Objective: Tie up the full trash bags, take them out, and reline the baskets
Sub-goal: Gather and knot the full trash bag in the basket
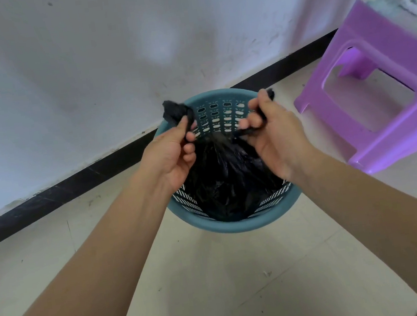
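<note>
Two bare arms reach out over the pale floor (245, 273). The left hand (171, 152) is closed on one end of the black trash bag (229, 179) — the right hand (276, 135) is closed on the other end. The bag sits inside the blue-green basket (238, 224). Beside the basket stands a purple stool (386, 95) — behind them is a white wall (106, 51).

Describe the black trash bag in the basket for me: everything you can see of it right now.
The black trash bag is thin, crinkled, glossy plastic, sitting inside the teal slotted basket and filling most of it. Its top is gathered to a neck with two twisted ends pulled apart. The left hand grips one end, the right hand the other. Whether a knot is finished cannot be told.
</note>
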`<state>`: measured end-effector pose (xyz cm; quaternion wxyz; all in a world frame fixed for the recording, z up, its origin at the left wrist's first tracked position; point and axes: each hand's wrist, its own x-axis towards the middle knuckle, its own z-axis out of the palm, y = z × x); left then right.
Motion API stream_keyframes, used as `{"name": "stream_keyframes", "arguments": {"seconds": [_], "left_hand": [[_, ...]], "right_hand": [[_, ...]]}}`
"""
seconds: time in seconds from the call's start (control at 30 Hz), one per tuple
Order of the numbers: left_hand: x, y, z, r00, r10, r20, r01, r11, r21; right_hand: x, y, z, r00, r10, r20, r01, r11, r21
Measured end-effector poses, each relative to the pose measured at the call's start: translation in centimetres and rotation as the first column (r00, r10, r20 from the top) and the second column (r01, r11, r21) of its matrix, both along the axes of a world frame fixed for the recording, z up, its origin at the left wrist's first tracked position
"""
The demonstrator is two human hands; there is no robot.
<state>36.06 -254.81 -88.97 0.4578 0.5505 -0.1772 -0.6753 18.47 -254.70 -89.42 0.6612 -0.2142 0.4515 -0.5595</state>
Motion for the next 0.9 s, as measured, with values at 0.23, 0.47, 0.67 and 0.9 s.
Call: {"name": "stream_keyframes", "arguments": {"seconds": [0.23,0.47,0.67,0.9], "left_hand": [[3.0,-0.5,-1.8,0.989,-0.002,0.148,-0.016,0.992,0.122],[2.7,-0.1,-1.3,0.945,0.189,0.267,-0.161,0.979,-0.121],[0.2,1.3,0.7,0.961,0.078,0.265,0.013,0.945,-0.326],[0.3,1.0,-0.6,0.814,-0.120,0.569,0.305,0.921,-0.242]], "right_hand": [[-8.3,-1.9,-0.9,0.841,-0.260,-0.474,0.317,0.948,0.043],[-7.8,-1.3,-1.4,0.866,-0.054,-0.498,0.113,0.990,0.090],[-5.8,-1.8,1.4,0.697,-0.116,-0.708,-0.062,0.973,-0.220],[-4.3,-1.3,1.9,0.167,0.080,-0.983,-0.297,0.954,0.027]]}}
